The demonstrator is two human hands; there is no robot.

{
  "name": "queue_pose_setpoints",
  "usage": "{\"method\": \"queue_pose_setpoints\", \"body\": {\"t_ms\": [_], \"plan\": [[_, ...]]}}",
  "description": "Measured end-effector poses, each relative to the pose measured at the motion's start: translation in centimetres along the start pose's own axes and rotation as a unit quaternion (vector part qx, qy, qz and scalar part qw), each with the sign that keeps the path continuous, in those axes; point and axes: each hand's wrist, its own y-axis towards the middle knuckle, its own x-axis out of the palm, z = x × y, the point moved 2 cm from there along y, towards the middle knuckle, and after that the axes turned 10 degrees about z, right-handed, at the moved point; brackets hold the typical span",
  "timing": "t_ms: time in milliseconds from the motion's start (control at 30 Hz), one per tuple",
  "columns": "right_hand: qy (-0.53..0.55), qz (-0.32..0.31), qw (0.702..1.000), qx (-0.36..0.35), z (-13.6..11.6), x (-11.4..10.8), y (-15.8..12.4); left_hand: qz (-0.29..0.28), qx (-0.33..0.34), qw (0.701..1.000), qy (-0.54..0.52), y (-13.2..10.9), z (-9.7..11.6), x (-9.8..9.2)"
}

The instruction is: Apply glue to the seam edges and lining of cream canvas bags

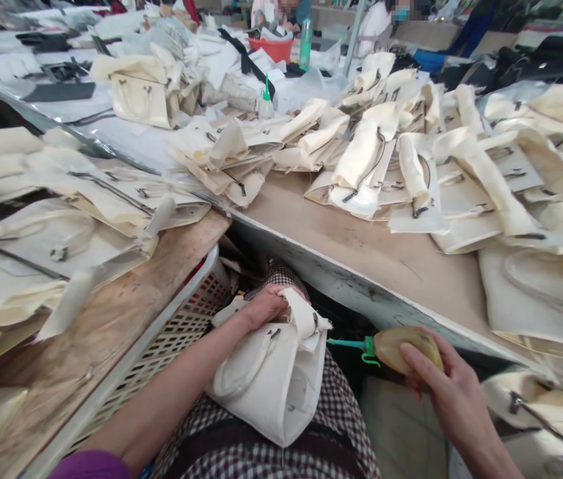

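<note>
A cream-coloured bag (266,369) with a looped handle lies on my lap, over a checked apron (351,412). My left hand (268,305) is closed on its upper edge, beside a folded flap (301,316) with a frayed end. To the right, my right hand (443,369) wraps round a yellowish glue bottle (405,350) with a green collar. Its thin blue-green nozzle (345,343) points left, with the tip close to the frayed end of the flap. Whether tip and fabric touch, I cannot tell. Some fingertips of my left hand are hidden behind the fabric.
Many similar cream bags (365,159) are heaped along the brown-topped table (311,213). More lie on the wooden board (161,266) at left, above a white plastic basket (161,366). A small green-tipped bottle (266,103) and a red tub (271,50) stand farther back. People are beyond.
</note>
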Motion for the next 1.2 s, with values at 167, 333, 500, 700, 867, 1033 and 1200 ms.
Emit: {"method": "queue_pose_setpoints", "body": {"t_ms": [167, 333, 500, 700, 867, 1033, 1200], "plan": [[-0.002, -0.017, 1.000, 0.002, 1.7, 0.1, 1.2, -0.003, 0.000, 1.000, -0.004, -0.1, 0.3, 0.1], [-0.020, 0.001, 1.000, -0.015, 2.9, 0.3, 1.4, -0.007, -0.003, 1.000, -0.004, 0.0, -0.2, -0.1], [-0.035, 0.065, 0.997, -0.037, 2.4, 1.0, 0.0, -0.007, -0.007, 1.000, 0.002, 0.0, -0.4, 0.0], [-0.063, 0.100, 0.992, -0.053, 1.8, 1.1, -1.0, 0.001, -0.003, 1.000, 0.008, 0.1, -0.6, 0.1], [-0.064, 0.040, 0.997, -0.030, 1.2, 0.5, -0.4, -0.001, 0.000, 1.000, 0.008, 0.0, -0.5, 0.2], [-0.035, -0.031, 0.999, -0.002, 0.8, 0.1, 0.0, 0.001, -0.001, 1.000, 0.008, -0.4, 0.1, 0.5], [-0.023, -0.073, 0.997, 0.027, 1.0, 0.0, 0.2, 0.003, -0.001, 1.000, 0.020, -0.4, 0.3, 0.6]]}}
